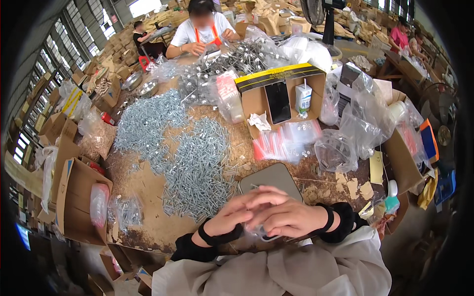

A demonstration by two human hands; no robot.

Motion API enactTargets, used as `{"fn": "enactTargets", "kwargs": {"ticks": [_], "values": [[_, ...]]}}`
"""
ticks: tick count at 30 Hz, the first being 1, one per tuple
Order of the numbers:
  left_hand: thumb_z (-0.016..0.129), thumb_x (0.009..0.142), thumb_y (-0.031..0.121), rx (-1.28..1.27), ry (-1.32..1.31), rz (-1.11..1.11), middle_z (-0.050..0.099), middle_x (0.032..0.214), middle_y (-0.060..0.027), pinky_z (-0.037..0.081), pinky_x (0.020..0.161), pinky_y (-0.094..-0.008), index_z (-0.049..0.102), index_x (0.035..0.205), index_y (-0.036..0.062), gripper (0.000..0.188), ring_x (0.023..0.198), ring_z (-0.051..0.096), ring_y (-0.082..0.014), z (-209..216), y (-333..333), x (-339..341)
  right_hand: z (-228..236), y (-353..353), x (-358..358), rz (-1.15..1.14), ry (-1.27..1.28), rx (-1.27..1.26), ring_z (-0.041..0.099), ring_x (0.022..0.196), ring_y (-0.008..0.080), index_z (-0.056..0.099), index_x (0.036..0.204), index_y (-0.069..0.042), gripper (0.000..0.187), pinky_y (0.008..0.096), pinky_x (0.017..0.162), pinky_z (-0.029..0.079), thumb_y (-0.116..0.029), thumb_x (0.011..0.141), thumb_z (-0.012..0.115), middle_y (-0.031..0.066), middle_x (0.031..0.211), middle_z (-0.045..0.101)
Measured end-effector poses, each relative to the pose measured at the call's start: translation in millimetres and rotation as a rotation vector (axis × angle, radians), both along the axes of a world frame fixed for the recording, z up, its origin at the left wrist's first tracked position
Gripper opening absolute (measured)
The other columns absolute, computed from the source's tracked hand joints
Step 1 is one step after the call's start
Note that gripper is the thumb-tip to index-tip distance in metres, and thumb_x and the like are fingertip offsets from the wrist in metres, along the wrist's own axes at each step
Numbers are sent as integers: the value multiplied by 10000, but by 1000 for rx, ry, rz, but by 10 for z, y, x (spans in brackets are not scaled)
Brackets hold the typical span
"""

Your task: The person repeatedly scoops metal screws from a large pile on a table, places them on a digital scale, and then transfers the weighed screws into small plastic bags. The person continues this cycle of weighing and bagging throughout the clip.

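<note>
My left hand [236, 212] and my right hand [292, 215] meet at the table's near edge, fingers curled toward each other. Between them shows part of a small see-through plastic bag [255, 231]; the fingers hide most of it, and I cannot make out its contents. Just beyond my hands lies a flat grey tray-like plate [274, 178], partly covered by my fingers. Left of it spreads a heap of silvery screws [200, 165], joined by a second screw heap [145, 121] farther off. Flat zip bags with red edges [286, 140] lie fanned out past the plate.
An open carton [252, 93] holds a dark phone [278, 102] and a drink carton [303, 97]. Crumpled plastic bags [363, 123] crowd the right side. Another carton [74, 197] stands at the left edge. Across the table a person [203, 32] works behind a pile of dark hardware [237, 56].
</note>
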State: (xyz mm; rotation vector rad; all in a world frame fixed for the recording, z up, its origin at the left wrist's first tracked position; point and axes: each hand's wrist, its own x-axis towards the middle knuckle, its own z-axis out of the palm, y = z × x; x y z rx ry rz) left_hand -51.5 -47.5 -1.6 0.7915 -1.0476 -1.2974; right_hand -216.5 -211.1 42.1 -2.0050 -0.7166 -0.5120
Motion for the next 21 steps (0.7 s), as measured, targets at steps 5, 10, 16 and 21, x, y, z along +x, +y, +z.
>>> {"fn": "enactTargets", "kwargs": {"ticks": [5, 10, 16, 21], "values": [[861, 747, 65, -49, -353, -94, 486, 1441, -59, 373, 1126, -363, 351, 1513, 33, 921, 1328, 481, -175, 281, -6, 6, -22, -36, 68, -16, 47, -90, 353, 1457, 347, 564, 937, -115, 151, 632, 1168, 227, -247, 1006, 583, 82, 1290, 618], [727, 817, -38, -88, -203, 300, 606, 1020, -48, 463, 917, -303, 551, 1074, 40, 321, 1013, 583, -145, 371, 21, 181, 13, -378, 24, -213, 183, 13, 417, 1391, 354, 493, 1361, -66, 634, 491, 1170, 312, -111, 786, 755, 159, 1433, 489], [735, 789, -58, -34, -533, 730, 611, 996, -34, 466, 874, -285, 539, 1083, 48, 370, 946, 598, -138, 263, -27, 199, -368, -566, 146, -363, 344, -210, 416, 1360, 378, 377, 1485, -45, 878, 469, 1158, 322, -128, 717, 796, 165, 1415, 494], [704, 789, -90, 24, -772, 809, 601, 951, -25, 461, 855, -281, 550, 1059, 44, 338, 912, 583, -128, 114, -68, 239, -435, -373, 171, -398, 310, -415, 434, 1340, 375, 398, 1478, -61, 855, 482, 1136, 336, -185, 735, 801, 160, 1403, 510]]}}
